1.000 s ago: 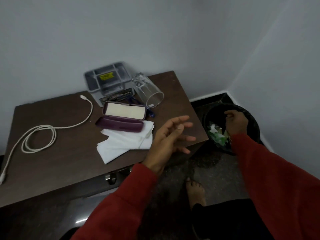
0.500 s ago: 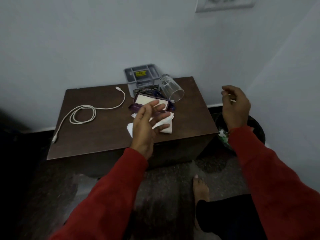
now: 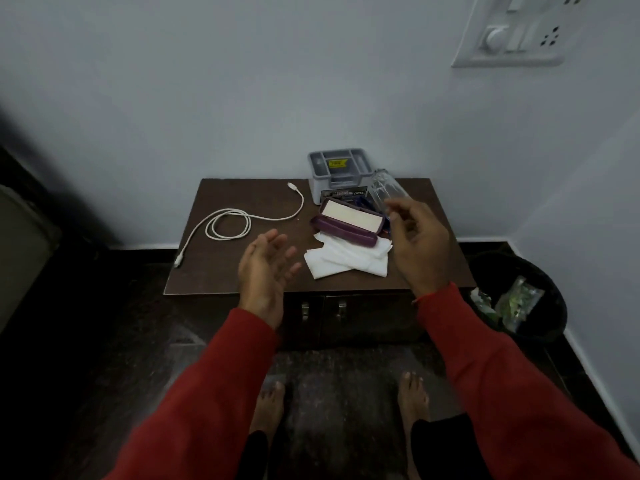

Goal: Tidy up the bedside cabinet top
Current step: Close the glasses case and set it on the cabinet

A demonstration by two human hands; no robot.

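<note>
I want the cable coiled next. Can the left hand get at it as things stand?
Probably yes. The left hand hovers open and empty above the cabinet, and the cable lies just beyond it on bare wood with nothing between them.

1. Both arms wear long red sleeves point(image 3: 512, 393) of a soft, plain fabric, loose along the forearm.
2. Each sleeve ends in a snug cuff at the wrist.
3. The left hand point(image 3: 265, 271) is bare, without rings or a watch.
4. The right hand point(image 3: 419, 244) is bare too; a thin red thread point(image 3: 424, 297) shows at its wrist, just above the cuff.
5. Dark trousers point(image 3: 436, 445) cover the legs.
6. Both feet point(image 3: 412, 396) are bare.
</note>
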